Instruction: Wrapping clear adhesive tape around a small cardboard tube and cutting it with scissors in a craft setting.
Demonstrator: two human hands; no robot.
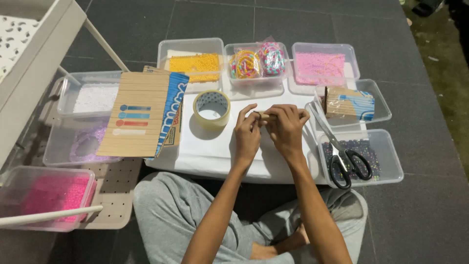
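Both hands meet over the white paper sheet (215, 146): the left hand (247, 133) and right hand (286, 126) have their fingers pinched together on a small cardboard piece (264, 115). A tape roll (211, 108) lies just left; scissors (342, 151) rest on a bead tub (386, 161).

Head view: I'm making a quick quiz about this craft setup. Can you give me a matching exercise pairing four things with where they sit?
Things:
1. tape roll
2. scissors
3. yellow beads
4. small cardboard piece

Places:
A. in a clear tub at the back
B. between the left hand and right hand
C. on the white sheet, left of the hands
D. across the rim of the dark-bead tub

Pairs: 1-C, 2-D, 3-A, 4-B
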